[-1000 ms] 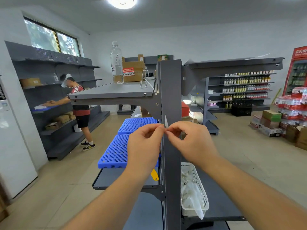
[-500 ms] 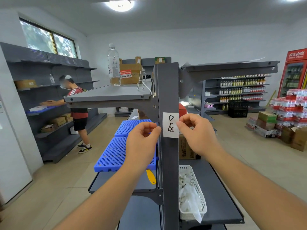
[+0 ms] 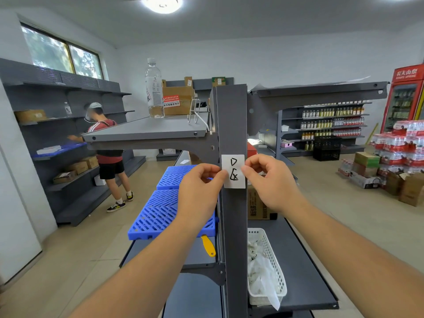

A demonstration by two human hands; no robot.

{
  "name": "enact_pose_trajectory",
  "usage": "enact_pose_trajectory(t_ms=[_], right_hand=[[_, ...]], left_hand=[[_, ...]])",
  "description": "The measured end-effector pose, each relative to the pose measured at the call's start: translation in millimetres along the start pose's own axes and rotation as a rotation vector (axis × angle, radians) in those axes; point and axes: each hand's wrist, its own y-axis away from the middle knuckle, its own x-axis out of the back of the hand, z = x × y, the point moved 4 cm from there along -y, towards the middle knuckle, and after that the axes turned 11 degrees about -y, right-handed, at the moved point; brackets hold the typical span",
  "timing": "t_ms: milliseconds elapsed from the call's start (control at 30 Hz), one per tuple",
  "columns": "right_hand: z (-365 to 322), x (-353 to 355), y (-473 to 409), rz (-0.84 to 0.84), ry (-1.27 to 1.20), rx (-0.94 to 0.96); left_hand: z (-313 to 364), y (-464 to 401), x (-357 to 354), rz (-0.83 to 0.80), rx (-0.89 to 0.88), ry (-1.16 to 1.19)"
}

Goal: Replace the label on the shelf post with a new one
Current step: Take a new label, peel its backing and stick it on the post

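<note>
A white paper label point(image 3: 233, 169) with black handwritten marks lies flat against the front of the grey shelf post point(image 3: 232, 226), just below the upper shelf bracket. My left hand point(image 3: 199, 187) pinches the label's left edge between thumb and forefinger. My right hand point(image 3: 268, 180) pinches its right edge the same way. Both hands hold it at the same height, one on each side of the post.
A grey upper shelf point(image 3: 149, 131) with a water bottle point(image 3: 154, 88) juts left of the post. Below are blue slatted plastic panels point(image 3: 169, 210), a yellow-handled tool point(image 3: 208, 245) and a white basket point(image 3: 270, 260) of scraps. A person point(image 3: 106, 148) works at the left wall shelving.
A second ago my fingers met at the post with the label edge-on. It has since turned flat against the post face, and my hands have spread to its two edges.
</note>
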Motion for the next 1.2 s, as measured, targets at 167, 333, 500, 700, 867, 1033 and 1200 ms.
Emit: enact_pose_trajectory(t_ms=[167,333,500,700,867,1033,1200], right_hand=[[3,0,-1,0.018,0.015,-0.006],[5,-1,-2,0.032,0.031,-0.005],[6,-1,-2,0.052,0.061,0.007],[6,-1,0,0.097,0.062,0.000],[3,2,0,0.159,0.023,0.008],[-4,2,-6,0.188,0.018,0.025],[-7,-4,-13,0.192,0.020,0.004]], left_hand=[[-1,-3,-2,0.011,0.000,0.001],[-2,-5,-3,0.017,-0.003,-0.013],[-3,-9,-6,0.034,-0.007,-0.038],[-2,-9,-6,0.044,-0.012,-0.065],[-1,-8,-6,0.041,-0.011,-0.058],[3,-7,-4,0.053,-0.029,-0.072],[15,-10,0,0.082,-0.057,-0.151]])
